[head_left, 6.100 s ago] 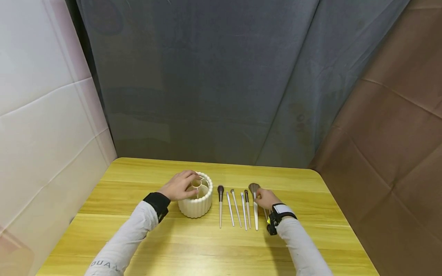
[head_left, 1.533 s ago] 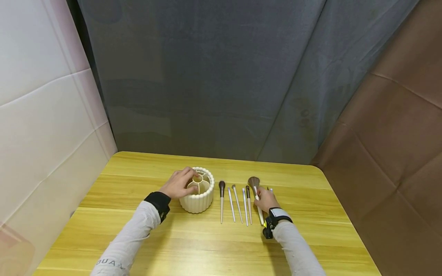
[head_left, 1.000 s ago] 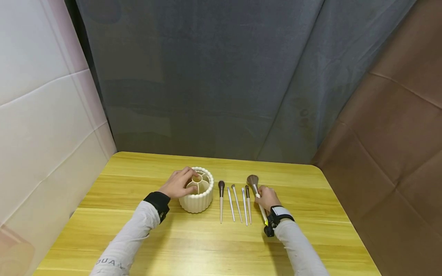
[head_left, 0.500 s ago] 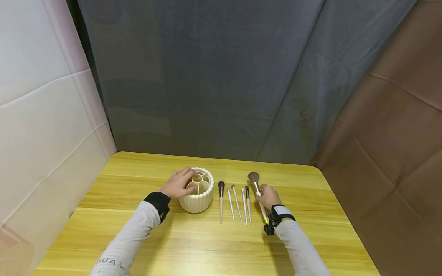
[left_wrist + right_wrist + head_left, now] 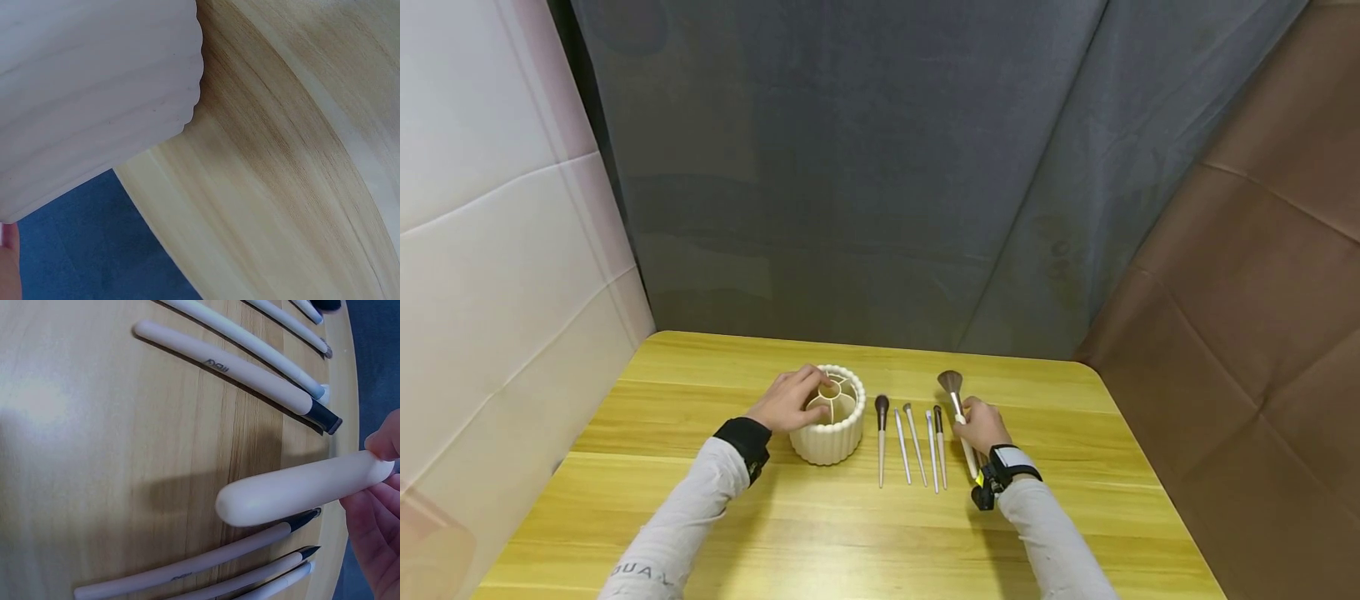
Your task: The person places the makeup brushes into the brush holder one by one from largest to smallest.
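Observation:
My right hand (image 5: pixel 976 421) pinches the white handle (image 5: pixel 300 490) of a big powder brush (image 5: pixel 951 383). The brush is off the table and tilted, with its brown bristles pointing away from me. My left hand (image 5: pixel 795 400) curls over the near-left rim of a cream ribbed brush holder (image 5: pixel 829 437) with inner dividers. The left wrist view shows only the holder's ribbed wall (image 5: pixel 94 94) and the table. Several thin brushes (image 5: pixel 913 442) lie in a row between the holder and my right hand. More thin brushes (image 5: pixel 206 565) lie under the lifted handle.
The yellow wooden table (image 5: pixel 850 533) has rounded corners. Behind it hangs a grey curtain (image 5: pixel 880 167). A white panel (image 5: pixel 490 250) stands at the left and brown sheeting (image 5: pixel 1247 292) at the right. Bare wood stretches in front of the brushes and at the far edge.
My right hand has lifted the big brush from the table, and its head has risen and tilted away. The left hand and the holder have stayed where they were.

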